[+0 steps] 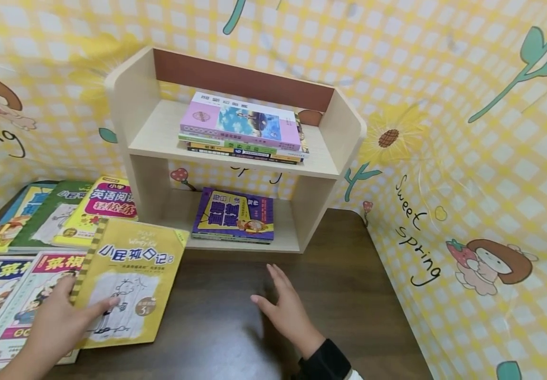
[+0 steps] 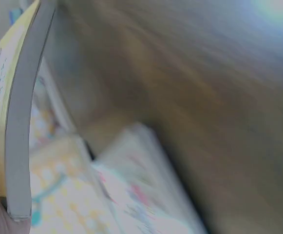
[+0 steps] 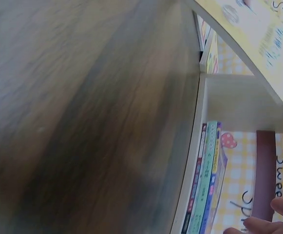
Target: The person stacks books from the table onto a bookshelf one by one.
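Tbl (image 1: 216,295) | L fingers (image 1: 104,307) pinch yel bk (image 1: 133,282) | R fingers (image 1: 280,277) straight, thumb (image 1: 265,306) wide

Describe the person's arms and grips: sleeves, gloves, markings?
Left grip: ungloved; forearm bare as far as it shows. Right grip: ungloved; black band or cuff at the wrist, with a white sliver beyond it, too little to identify. No rings, cables or markings visible.

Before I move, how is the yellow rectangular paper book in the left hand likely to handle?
The yellow rectangular paper book will probably stay fairly stiff: it looks flat, with a thick page block. Its far right side may dip or twist, since the left hand has its grip near the lower left.
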Available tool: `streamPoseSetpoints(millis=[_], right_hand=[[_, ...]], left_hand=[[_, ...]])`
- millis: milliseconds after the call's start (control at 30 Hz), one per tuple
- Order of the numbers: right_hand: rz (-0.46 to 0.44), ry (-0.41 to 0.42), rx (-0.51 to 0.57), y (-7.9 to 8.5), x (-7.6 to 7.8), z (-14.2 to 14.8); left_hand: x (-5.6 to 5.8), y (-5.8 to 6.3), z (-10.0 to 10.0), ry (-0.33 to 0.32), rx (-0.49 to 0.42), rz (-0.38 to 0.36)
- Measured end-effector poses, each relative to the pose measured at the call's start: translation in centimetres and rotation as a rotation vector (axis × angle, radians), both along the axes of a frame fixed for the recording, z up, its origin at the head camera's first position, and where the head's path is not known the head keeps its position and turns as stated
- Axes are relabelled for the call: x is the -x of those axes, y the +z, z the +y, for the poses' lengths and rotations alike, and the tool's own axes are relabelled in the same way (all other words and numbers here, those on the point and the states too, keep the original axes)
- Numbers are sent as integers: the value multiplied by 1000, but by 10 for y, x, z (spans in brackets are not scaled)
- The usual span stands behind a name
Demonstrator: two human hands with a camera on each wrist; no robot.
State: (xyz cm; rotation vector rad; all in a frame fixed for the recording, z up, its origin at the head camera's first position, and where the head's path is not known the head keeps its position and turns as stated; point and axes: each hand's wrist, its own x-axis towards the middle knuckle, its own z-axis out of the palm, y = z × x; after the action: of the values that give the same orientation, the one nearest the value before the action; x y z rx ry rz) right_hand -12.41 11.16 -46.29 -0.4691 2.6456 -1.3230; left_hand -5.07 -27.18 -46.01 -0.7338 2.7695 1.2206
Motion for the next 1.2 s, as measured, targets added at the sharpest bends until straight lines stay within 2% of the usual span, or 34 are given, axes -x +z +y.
streamPoseSetpoints(millis=[133,267,433,500,567,800,1200], right_hand=[[-51,28,50,5,0,-12],[-165,52,206,11,0,-28],[-353,49,487,19,-2,-43],[-382,28,550,21,-4,-46],[-381,3,577,21,-5,-49],[-395,-117,599,19,-9,-53],[-322,-189,542,22,-3,-54]], left_hand=[[6,17,32,-71,-88,62],[16,25,67,-117,-268,138],[31,26,107,-89,-519,192],[36,25,119,-74,-607,209],[41,25,128,-63,-659,221],[49,23,141,-28,-685,217],[55,14,150,-16,-724,186]])
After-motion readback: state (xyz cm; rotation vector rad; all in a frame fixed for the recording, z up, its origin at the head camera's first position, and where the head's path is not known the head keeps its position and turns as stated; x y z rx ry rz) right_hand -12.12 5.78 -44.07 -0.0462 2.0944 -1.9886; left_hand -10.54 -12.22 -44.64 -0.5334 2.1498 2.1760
